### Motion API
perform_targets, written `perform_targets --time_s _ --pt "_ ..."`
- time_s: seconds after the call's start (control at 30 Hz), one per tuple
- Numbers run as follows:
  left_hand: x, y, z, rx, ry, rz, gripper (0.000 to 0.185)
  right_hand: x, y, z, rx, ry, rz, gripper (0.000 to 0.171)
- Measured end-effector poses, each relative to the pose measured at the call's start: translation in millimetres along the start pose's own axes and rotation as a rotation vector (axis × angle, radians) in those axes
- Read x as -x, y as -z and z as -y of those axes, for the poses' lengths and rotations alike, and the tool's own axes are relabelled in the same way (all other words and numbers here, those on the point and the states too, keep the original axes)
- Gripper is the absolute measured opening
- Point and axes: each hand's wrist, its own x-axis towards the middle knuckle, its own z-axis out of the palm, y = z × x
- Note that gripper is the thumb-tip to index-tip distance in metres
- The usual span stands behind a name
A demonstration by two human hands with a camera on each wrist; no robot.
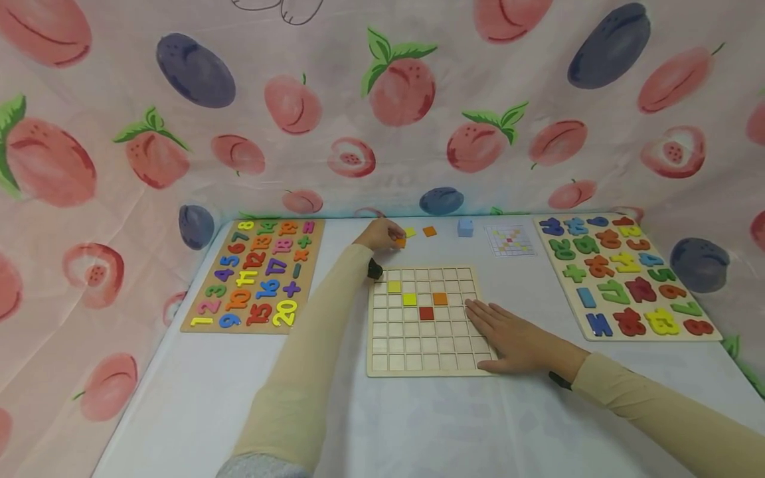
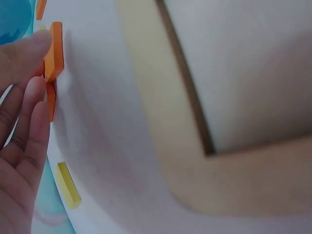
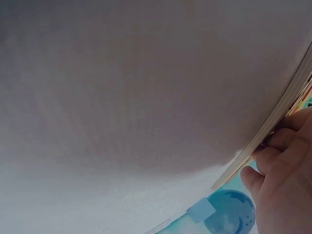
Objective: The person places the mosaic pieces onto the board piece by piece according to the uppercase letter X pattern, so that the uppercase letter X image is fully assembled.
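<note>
Four tiles (image 1: 409, 299) on the grid board (image 1: 423, 352), three loose

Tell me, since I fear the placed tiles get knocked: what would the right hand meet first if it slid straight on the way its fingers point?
Probably the red square tile: the right hand lies flat on the wooden grid board, fingers pointing up-left towards the red tile, with the orange square tile just off that line.

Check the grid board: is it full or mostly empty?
Mostly empty. The grid board holds only four tiles: two yellow tiles, one orange tile and one red tile. The other cells visible are bare wood.
</note>
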Motion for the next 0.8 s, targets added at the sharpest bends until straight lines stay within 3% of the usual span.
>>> perform_targets --time_s 0.57,0.8 --pt "7.4 -2.3 6.9 -0.013 0.025 -0.042 0.028 0.0 0.2 0.2 0.009 0.007 -0.006 0.098" --pt "8.7 -0.8 8.0 -0.060 0.039 -0.019 0.024 -0.4 -2.8 -1.4 0.012 0.007 -0.011 0.099"
